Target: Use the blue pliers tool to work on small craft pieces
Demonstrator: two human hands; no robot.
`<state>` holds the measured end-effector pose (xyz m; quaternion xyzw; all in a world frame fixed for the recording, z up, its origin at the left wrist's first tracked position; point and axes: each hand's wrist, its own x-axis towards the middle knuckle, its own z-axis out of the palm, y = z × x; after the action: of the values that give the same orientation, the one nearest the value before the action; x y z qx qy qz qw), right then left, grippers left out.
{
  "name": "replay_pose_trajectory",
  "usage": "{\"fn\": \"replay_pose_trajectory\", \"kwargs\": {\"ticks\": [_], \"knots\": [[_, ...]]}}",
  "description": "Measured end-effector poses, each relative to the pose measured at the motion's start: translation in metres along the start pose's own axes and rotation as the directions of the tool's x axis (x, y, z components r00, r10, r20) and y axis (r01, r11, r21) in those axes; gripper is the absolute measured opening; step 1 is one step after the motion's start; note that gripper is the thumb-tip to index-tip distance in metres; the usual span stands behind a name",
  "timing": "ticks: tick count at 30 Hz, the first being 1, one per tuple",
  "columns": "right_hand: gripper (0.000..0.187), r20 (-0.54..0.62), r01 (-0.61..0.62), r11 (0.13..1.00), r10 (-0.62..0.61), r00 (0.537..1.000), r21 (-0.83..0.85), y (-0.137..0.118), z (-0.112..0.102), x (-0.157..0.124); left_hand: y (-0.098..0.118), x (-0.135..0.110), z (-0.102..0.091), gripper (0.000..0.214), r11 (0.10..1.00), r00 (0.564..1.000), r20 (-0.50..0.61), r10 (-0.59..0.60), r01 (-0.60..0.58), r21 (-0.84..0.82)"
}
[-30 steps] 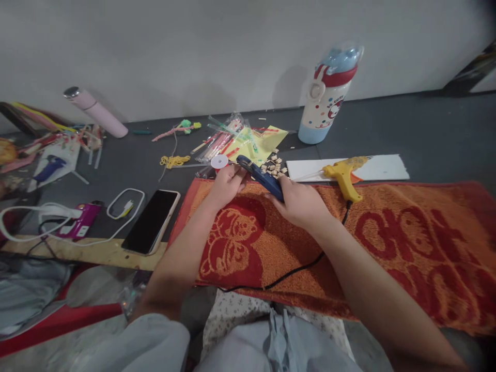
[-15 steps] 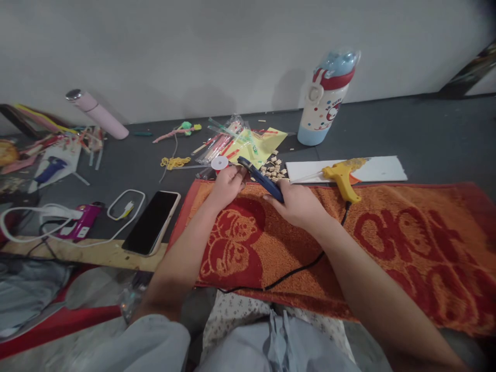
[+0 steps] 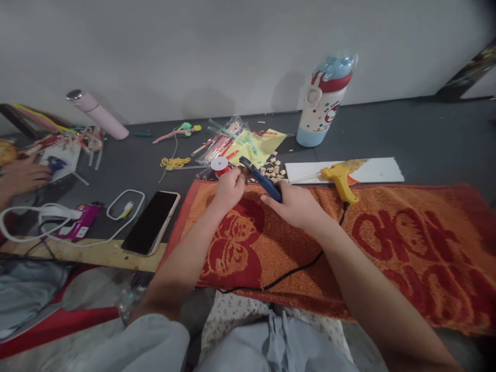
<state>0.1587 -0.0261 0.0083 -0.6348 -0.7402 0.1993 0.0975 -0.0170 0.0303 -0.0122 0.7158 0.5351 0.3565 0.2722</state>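
My left hand (image 3: 229, 188) is closed around a small spool with a white face and red thread (image 3: 220, 165), held at the far edge of the orange towel (image 3: 387, 243). My right hand (image 3: 296, 204) grips the blue handles of a pair of pliers (image 3: 260, 178), whose tip points toward the spool and my left fingers. A heap of small wooden beads (image 3: 273, 168) lies just behind the pliers. A yellow glue gun (image 3: 341, 175) rests to the right on a white board (image 3: 380, 169), its black cord trailing across the towel.
A cartoon water bottle (image 3: 323, 103) stands at the back. A black phone (image 3: 151, 221), white cable (image 3: 124, 204), pink flask (image 3: 96, 113), yellow thread (image 3: 173, 161) and packets of sticks (image 3: 232, 139) lie on the grey floor. Another person's hand (image 3: 21, 175) shows at far left.
My left hand has turned the spool so its red thread shows. Another person's hand has come in at the far left. My right hand and the pliers barely moved.
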Motion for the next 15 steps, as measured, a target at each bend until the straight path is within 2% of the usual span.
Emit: {"fn": "replay_pose_trajectory", "kwargs": {"ticks": [4, 8, 10, 12, 15], "knots": [[0.040, 0.027, -0.009, 1.000, 0.009, 1.000, 0.005, -0.002, -0.004, -0.002, -0.005, -0.001, 0.005, 0.027, 0.988, 0.994, -0.092, 0.063, -0.049, 0.144], [0.041, 0.050, 0.006, 1.000, -0.007, 0.999, 0.020, -0.002, -0.007, -0.004, -0.006, -0.002, 0.007, 0.027, 0.992, 0.995, -0.086, 0.040, -0.030, 0.120], [0.043, 0.052, 0.012, 0.999, -0.014, 0.999, 0.032, -0.002, -0.007, -0.005, -0.004, -0.002, 0.009, 0.028, 0.999, 0.997, -0.073, -0.004, 0.007, 0.034], [0.043, 0.042, 0.018, 0.999, -0.020, 0.999, 0.041, -0.002, -0.006, -0.005, 0.000, -0.003, 0.010, 0.029, 0.989, 0.997, -0.036, -0.070, 0.064, -0.131], [0.043, -0.003, 0.043, 0.998, -0.043, 0.999, 0.042, -0.001, -0.002, -0.004, 0.008, -0.006, 0.013, 0.028, 0.875, 0.979, 0.076, -0.188, 0.203, -0.440]]}}
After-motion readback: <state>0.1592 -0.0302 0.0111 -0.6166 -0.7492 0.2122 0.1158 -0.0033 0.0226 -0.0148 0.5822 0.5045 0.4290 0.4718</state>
